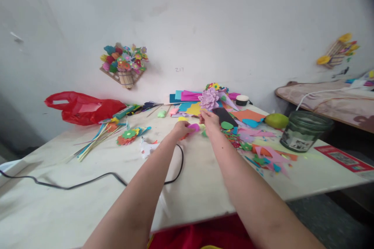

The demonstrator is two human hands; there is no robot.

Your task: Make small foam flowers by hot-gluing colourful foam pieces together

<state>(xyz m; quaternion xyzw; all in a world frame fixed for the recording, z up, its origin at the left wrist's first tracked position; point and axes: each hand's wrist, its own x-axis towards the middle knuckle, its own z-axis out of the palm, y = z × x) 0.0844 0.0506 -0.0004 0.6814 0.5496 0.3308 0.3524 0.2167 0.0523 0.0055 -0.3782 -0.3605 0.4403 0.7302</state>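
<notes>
Near the middle of the white table (102,204), my left hand (180,128) is closed on a small magenta piece (194,127) that sticks out to its right. My right hand (209,120) is a little farther right and higher, its fingers pressed together; whatever they may hold is too small to name. Just behind it stands a lilac layered flower (209,98), with a yellow sheet (193,109) to its left. A dark rectangle (224,117) and a green oval piece (227,125) lie right beside my right hand.
A black cord (68,187) crosses the table's left side. A red bag (84,109), thin strips (95,144) and a layered paper flower (129,135) are at left. Colored scraps (267,159), a yellow-green fruit (276,121) and a dark green jar (305,130) stand at right.
</notes>
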